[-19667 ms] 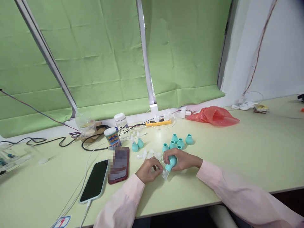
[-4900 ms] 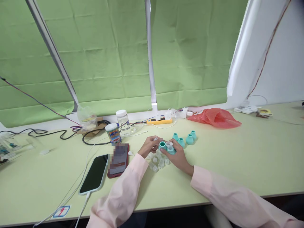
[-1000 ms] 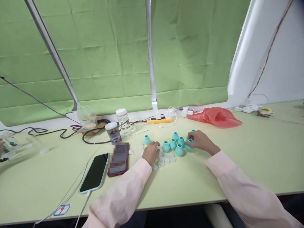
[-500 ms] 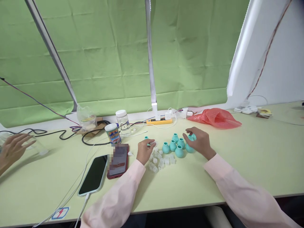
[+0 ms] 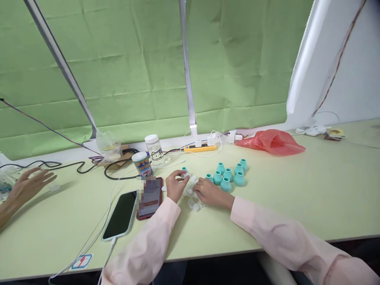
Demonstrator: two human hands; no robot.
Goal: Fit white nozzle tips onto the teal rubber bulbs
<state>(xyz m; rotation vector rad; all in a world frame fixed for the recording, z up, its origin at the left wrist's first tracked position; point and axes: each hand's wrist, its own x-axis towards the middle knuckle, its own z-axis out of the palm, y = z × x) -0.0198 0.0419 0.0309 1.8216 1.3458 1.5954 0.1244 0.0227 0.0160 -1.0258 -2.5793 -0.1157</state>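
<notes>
My left hand [image 5: 175, 185] is closed in a pinch on a small translucent plastic piece [image 5: 185, 175], beside a teal bulb [image 5: 184, 169] at the back. My right hand [image 5: 211, 192] reaches in from the right, its fingertips together over the pile of translucent white plastic pieces [image 5: 194, 206]. What those fingertips hold, if anything, is hidden. Behind and right of this hand stand several round teal bulbs [image 5: 240, 179] with narrow open necks, mouths up. One of them is partly covered by the hand.
Two phones, one white-edged [image 5: 120, 215] and one red-cased [image 5: 149, 198], lie left of my left hand. Behind are a printed can [image 5: 142, 164], a clear jar [image 5: 154, 150], a yellow power strip [image 5: 200, 148] and a red plastic bag [image 5: 270, 141]. A co-worker's hand [image 5: 28, 186] is at far left.
My right hand has moved left, from the rightmost teal bulbs to the translucent pile. Those bulbs now stand uncovered. My left hand keeps its pinch and has shifted slightly left.
</notes>
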